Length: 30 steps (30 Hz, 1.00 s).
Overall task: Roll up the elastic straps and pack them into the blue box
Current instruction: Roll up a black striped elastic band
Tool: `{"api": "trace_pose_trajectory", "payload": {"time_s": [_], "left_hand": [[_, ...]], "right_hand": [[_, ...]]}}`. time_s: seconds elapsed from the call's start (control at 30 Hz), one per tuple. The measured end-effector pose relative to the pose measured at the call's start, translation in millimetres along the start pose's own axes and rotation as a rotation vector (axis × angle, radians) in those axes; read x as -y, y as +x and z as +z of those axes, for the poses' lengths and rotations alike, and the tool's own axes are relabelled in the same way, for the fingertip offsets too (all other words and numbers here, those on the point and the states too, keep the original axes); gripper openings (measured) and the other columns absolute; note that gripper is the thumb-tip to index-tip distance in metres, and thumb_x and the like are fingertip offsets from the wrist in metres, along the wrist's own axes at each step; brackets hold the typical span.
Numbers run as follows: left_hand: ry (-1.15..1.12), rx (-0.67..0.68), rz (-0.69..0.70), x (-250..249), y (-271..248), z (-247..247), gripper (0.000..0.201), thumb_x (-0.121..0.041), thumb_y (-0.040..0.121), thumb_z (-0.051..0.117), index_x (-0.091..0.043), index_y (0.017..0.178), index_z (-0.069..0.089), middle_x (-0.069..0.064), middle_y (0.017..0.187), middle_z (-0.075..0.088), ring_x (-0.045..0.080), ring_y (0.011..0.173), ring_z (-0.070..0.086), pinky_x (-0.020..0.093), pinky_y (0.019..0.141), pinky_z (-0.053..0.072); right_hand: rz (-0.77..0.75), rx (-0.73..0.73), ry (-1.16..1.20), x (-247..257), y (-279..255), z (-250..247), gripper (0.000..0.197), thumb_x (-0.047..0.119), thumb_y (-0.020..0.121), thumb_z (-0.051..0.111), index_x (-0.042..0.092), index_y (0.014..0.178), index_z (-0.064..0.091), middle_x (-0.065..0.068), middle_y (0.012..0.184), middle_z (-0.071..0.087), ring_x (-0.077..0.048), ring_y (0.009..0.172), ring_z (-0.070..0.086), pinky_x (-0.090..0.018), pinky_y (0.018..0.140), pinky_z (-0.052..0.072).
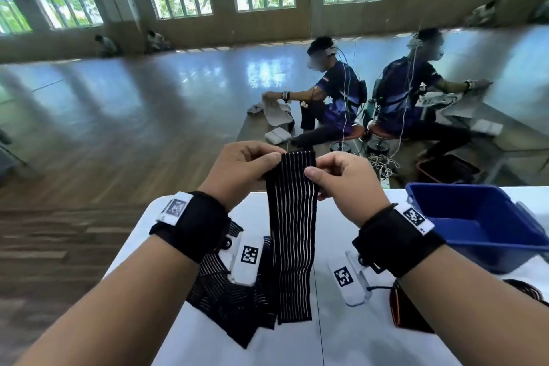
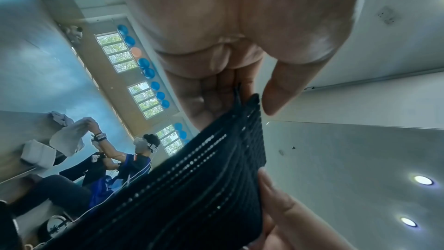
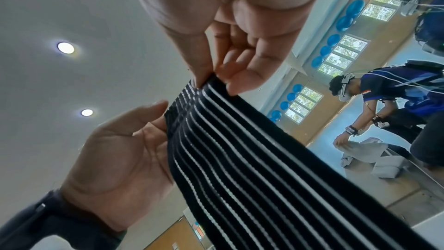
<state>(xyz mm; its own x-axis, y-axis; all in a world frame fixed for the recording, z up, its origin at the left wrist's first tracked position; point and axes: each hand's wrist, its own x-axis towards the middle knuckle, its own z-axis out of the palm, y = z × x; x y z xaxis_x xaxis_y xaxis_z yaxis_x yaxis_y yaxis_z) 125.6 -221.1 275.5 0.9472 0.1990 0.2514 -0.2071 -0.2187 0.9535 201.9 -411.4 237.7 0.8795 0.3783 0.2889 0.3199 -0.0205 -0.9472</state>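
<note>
- Pinching the top corners of one black striped elastic strap (image 1: 292, 217): left hand (image 1: 237, 169) and right hand (image 1: 346, 180).
- Strap hangs above white table (image 1: 341, 342), left of blue box (image 1: 475, 217).
- More straps (image 1: 237, 300) lie beneath it.

both hands (image 1: 243, 169) (image 1: 347, 184) raised, fingertips apparently pinching.
</note>
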Motion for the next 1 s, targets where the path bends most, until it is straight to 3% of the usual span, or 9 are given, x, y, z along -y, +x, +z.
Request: {"api": "trace_pose_trajectory", "payload": {"time_s": [0.1, 0.2, 0.3, 0.4, 0.47, 0.67, 0.8, 0.93, 1.0], "left_hand": [[0.015, 0.006, 0.044, 0.4, 5.7, 15.7, 0.012, -0.004, 0.091, 0.067, -0.009, 0.096, 0.076, 0.012, 0.089, 0.076, 0.021, 0.081, 0.071, 0.035, 0.079, 0.060], [0.007, -0.007, 0.053, 0.3, 12.2, 31.3, 0.015, 0.004, 0.092, 0.063, -0.011, 0.092, 0.069, 0.008, 0.082, 0.071, 0.018, 0.075, 0.066, 0.030, 0.070, 0.057], [0.032, -0.005, 0.075, -1.8, 17.5, 46.2, 0.019, 0.005, 0.092, 0.062, -0.013, 0.088, 0.066, 0.007, 0.079, 0.067, 0.017, 0.073, 0.062, 0.030, 0.070, 0.054], [0.046, -0.010, 0.079, -5.0, 22.7, 60.2, 0.022, 0.008, 0.095, 0.058, -0.012, 0.088, 0.066, 0.007, 0.081, 0.065, 0.016, 0.075, 0.061, 0.035, 0.075, 0.054], [0.045, -0.017, 0.084, -6.6, 25.2, 64.8, 0.024, 0.007, 0.096, 0.057, -0.014, 0.088, 0.066, 0.007, 0.084, 0.065, 0.018, 0.078, 0.061, 0.039, 0.079, 0.054], [0.012, -0.016, 0.122, -11.7, 30.2, 83.0, 0.023, -0.001, 0.095, 0.060, -0.021, 0.089, 0.071, 0.004, 0.085, 0.070, 0.019, 0.080, 0.065, 0.042, 0.081, 0.055], [-0.047, 0.027, 0.157, -14.4, 26.5, 92.5, 0.018, -0.010, 0.085, 0.069, -0.026, 0.092, 0.074, 0.008, 0.096, 0.070, 0.023, 0.090, 0.065, 0.048, 0.089, 0.055], [0.050, 0.047, 0.226, -9.1, 19.2, 104.7, 0.026, -0.008, 0.084, 0.069, -0.027, 0.101, 0.074, -0.005, 0.102, 0.071, 0.016, 0.097, 0.066, 0.044, 0.091, 0.056], [0.069, 0.033, 0.220, -5.6, 17.5, 111.7, 0.028, -0.007, 0.084, 0.067, -0.024, 0.106, 0.071, -0.006, 0.104, 0.070, 0.018, 0.100, 0.067, 0.051, 0.094, 0.055]], "right_hand": [[-0.006, -0.055, 0.030, -0.1, 0.0, -12.5, 0.018, 0.008, 0.084, 0.076, 0.014, 0.084, 0.059, -0.010, 0.070, 0.061, -0.016, 0.057, 0.059, -0.033, 0.053, 0.055], [-0.047, -0.087, -0.005, 0.0, -1.0, -26.1, 0.020, 0.010, 0.084, 0.077, 0.016, 0.080, 0.058, -0.007, 0.070, 0.061, -0.018, 0.060, 0.058, -0.037, 0.054, 0.056], [-0.123, -0.119, -0.095, -3.6, -2.7, -39.0, 0.018, 0.017, 0.083, 0.078, 0.020, 0.078, 0.061, -0.002, 0.072, 0.061, -0.019, 0.064, 0.058, -0.041, 0.062, 0.055], [-0.164, -0.087, -0.174, -6.8, -6.2, -52.3, 0.024, 0.025, 0.075, 0.084, 0.031, 0.088, 0.064, 0.012, 0.090, 0.061, -0.009, 0.083, 0.060, -0.032, 0.072, 0.053], [-0.166, -0.016, -0.186, -6.5, -8.0, -55.7, 0.034, 0.021, 0.073, 0.086, 0.034, 0.095, 0.064, 0.016, 0.097, 0.064, -0.006, 0.095, 0.063, -0.036, 0.081, 0.056], [-0.201, -0.080, -0.116, -6.7, -5.6, -67.1, 0.031, 0.008, 0.078, 0.080, 0.032, 0.091, 0.064, 0.009, 0.086, 0.068, -0.013, 0.081, 0.066, -0.043, 0.080, 0.058], [-0.211, -0.125, -0.034, -3.5, -5.4, -72.7, 0.030, 0.004, 0.080, 0.079, 0.027, 0.091, 0.064, 0.007, 0.082, 0.067, -0.008, 0.074, 0.063, -0.030, 0.072, 0.055], [-0.233, -0.147, -0.011, -0.2, -6.8, -78.8, 0.028, 0.005, 0.080, 0.079, 0.025, 0.092, 0.065, 0.010, 0.078, 0.062, -0.005, 0.071, 0.057, -0.025, 0.068, 0.049], [-0.237, -0.138, -0.015, 0.4, -7.3, -81.0, 0.027, 0.004, 0.080, 0.078, 0.022, 0.094, 0.064, 0.013, 0.078, 0.060, -0.003, 0.071, 0.056, -0.023, 0.067, 0.047]]}}
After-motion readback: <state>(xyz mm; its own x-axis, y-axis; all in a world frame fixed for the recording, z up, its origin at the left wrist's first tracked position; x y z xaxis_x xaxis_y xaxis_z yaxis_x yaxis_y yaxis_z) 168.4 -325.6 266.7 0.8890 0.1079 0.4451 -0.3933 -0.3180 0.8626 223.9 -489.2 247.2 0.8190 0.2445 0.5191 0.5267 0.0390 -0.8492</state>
